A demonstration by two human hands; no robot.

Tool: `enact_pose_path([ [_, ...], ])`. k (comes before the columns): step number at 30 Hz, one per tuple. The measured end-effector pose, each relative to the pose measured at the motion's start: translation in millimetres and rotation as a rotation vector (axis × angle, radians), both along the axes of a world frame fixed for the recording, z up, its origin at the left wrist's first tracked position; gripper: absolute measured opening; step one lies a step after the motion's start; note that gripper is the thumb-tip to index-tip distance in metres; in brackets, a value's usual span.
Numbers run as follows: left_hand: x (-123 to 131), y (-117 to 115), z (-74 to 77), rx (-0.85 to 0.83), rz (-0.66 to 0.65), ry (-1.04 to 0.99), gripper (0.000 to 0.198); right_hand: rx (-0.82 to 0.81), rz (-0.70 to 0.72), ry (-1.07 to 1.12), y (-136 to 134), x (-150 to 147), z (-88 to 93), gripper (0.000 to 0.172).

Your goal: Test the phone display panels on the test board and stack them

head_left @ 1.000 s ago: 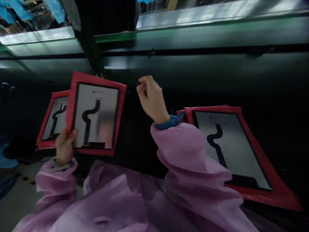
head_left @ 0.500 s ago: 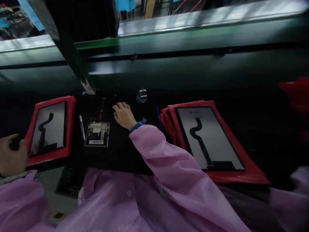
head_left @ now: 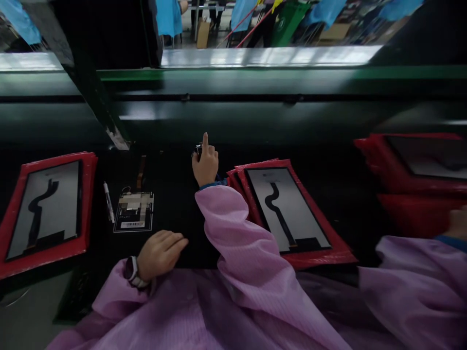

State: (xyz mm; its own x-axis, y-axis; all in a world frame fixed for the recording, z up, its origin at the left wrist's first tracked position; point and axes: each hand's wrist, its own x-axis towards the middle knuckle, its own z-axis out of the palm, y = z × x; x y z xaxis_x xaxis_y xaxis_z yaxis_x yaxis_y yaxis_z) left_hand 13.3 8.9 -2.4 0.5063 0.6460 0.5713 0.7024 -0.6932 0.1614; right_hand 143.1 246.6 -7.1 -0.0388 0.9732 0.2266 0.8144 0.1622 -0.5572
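Note:
My right hand reaches to the back of the black bench, at a small chrome tally counter. Its thumb is against the counter, the index finger points up and the other fingers curl; the hand partly hides the counter. Near the front edge my left hand rests palm down, fingers loosely extended, with nothing seen in it. Beyond it lie a small electronic panel with a barcode label, a brown flex cable and a white pen.
At left, a display panel with a black ribbon lies on red sleeves. Another display panel lies on red sleeves at right. Farther right are more red-wrapped panels and a co-worker's sleeve. A green post rises behind.
My right hand has moved forward and right onto the tally counter. My left hand has left the left display panel and come to the bench's front middle. The view has shifted right.

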Motion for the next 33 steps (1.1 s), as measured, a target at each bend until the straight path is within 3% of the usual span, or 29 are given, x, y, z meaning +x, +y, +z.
enact_pose_path([
  [4,22.9,3.5,-7.1,-0.075,-0.102,-0.114,0.023,0.024,0.003,-0.054,1.8,-4.1,-2.9,0.058],
  [15,21.1,6.2,-22.1,-0.48,-0.074,-0.048,0.03,0.02,-0.052,-0.06,4.2,-11.9,-12.0,0.053],
  [22,19.6,8.9,-23.0,-0.55,-0.064,-0.128,0.03,0.135,-0.046,0.029,-5.4,-12.8,-17.6,0.069],
  [27,18.1,10.0,-23.2,-0.572,-0.048,-0.153,0.033,0.214,0.075,0.115,-42.5,-14.9,-7.8,0.065],
  [33,17.1,13.2,-23.0,-0.514,-0.075,-0.164,0.032,0.345,0.193,0.188,-123.3,14.2,10.0,0.043],
])
